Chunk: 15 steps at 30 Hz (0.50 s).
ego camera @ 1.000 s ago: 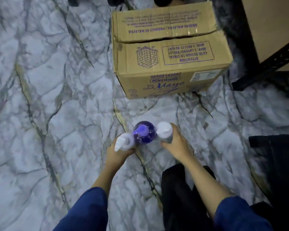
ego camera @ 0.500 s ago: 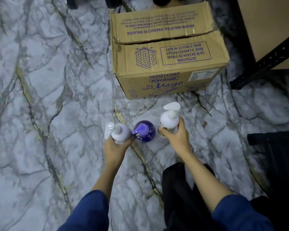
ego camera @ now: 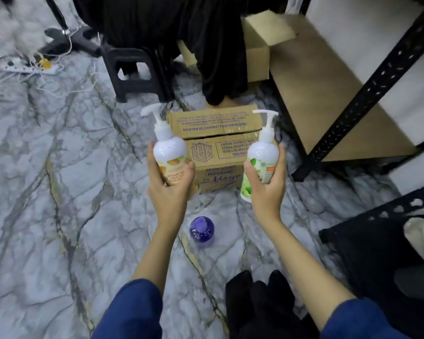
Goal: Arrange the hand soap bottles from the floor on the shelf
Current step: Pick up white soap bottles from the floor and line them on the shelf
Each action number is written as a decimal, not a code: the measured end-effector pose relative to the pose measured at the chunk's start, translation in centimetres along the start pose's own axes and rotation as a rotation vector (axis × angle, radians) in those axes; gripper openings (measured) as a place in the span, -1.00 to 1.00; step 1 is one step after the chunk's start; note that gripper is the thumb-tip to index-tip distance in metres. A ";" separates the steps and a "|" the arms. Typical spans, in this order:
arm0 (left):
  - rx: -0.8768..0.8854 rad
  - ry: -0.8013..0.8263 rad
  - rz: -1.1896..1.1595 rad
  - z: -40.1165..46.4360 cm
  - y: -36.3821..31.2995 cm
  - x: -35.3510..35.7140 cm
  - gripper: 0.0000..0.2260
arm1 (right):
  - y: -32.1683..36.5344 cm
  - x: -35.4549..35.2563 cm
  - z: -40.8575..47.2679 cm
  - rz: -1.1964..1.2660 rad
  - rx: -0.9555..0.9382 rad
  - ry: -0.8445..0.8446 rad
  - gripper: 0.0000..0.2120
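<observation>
My left hand [ego camera: 168, 189] grips a white pump bottle with an orange label [ego camera: 170, 152], held upright above the floor. My right hand [ego camera: 267, 189] grips a white pump bottle with a green label [ego camera: 261, 157], also upright in the air. A purple soap bottle [ego camera: 202, 228] stands on the marble floor between my forearms. The shelf [ego camera: 323, 94] with a brown board and black perforated posts rises at the right.
A closed cardboard box [ego camera: 216, 133] sits on the floor just behind the two bottles. Beyond it are a black plastic stool [ego camera: 135, 74], a person in black clothing [ego camera: 171, 28], an open carton [ego camera: 260, 45] and a power strip [ego camera: 30, 68] at far left.
Both hands have lifted their white bottles off the floor and spread apart; the purple bottle stays on the floor. The view has tilted up, showing the stool and shelf.
</observation>
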<state>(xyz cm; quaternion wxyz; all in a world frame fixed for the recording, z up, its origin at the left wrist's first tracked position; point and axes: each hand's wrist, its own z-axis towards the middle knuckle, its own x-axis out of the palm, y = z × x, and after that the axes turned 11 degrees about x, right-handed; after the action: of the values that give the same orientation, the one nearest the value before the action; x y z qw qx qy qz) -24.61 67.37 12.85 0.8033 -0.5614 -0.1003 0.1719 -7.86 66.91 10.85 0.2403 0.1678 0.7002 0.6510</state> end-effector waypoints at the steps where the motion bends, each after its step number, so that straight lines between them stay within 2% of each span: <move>1: 0.044 0.004 -0.029 0.3 -1.6 0.5 -0.30 | 1.4 -0.5 -0.2 0.007 -0.033 -0.014 -0.35; 5: 0.204 0.053 -0.081 1.0 -7.8 2.0 -0.30 | 7.2 -2.9 -1.5 0.023 -0.132 -0.071 -0.35; 9: 0.286 0.115 -0.118 0.7 -13.5 3.3 -0.25 | 12.2 -5.9 -2.8 0.020 -0.214 -0.142 -0.34; 15: 0.418 0.202 -0.204 -1.7 -21.6 5.7 -0.29 | 19.1 -11.7 -5.5 -0.013 -0.321 -0.245 -0.40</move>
<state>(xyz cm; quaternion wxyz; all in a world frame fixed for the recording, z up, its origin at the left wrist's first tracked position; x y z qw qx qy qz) -15.19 61.35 32.33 0.9211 -0.3842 -0.0376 0.0499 -2.70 57.80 31.36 0.3513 0.2009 0.5542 0.7274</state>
